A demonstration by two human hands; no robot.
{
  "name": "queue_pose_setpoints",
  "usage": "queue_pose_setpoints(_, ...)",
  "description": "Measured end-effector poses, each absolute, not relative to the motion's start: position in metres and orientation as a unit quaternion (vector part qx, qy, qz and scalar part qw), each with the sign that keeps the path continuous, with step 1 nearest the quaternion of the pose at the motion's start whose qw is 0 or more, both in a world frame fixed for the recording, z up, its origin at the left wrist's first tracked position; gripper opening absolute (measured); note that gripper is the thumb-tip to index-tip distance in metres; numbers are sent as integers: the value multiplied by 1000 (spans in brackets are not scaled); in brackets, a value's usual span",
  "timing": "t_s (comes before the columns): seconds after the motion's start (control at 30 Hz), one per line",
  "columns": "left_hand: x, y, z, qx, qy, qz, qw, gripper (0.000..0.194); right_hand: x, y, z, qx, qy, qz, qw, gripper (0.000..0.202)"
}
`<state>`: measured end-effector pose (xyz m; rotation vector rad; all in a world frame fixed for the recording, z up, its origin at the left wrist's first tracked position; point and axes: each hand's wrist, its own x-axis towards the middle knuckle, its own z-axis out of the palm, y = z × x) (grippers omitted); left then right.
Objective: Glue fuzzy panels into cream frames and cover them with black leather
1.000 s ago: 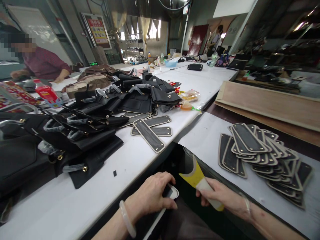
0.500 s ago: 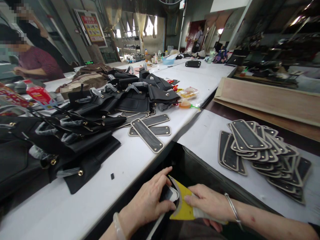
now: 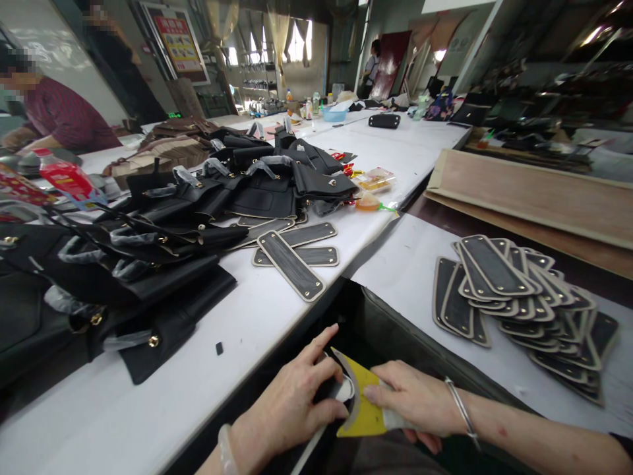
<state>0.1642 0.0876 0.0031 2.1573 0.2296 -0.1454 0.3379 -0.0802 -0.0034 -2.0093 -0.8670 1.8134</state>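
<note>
My right hand is closed on a yellow scraper with a curved grey edge and a pale handle. That edge faces my left hand, close to its fingers. Between my left thumb and fingers is a black piece with pale edging, bent up at its end; my index finger points forward along it. Most of this piece is hidden by the hand and the dark space below the tables. Ahead lie loose black panels with pale borders and metal studs.
Black handbags with plastic-wrapped handles crowd the left table. A fanned stack of black panels lies on the right table, before a brown board. A person in a dark red top works at the far left.
My left index finger has stretched out further forward, and the view has shifted slightly. My right hand keeps the scraper in nearly the same place. The person at far left has moved.
</note>
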Motion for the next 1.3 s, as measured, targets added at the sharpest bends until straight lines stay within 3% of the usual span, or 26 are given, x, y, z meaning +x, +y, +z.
queue_pose_setpoints(0.97, 166, 93, -8, 860, 81, -74, 498, 27, 329, -71, 8, -735, -306, 594, 116, 23)
queue_pose_setpoints(1.3, 166, 93, -5, 860, 73, -77, 499, 25, 333, -72, -7, -712, -307, 617, 135, 27)
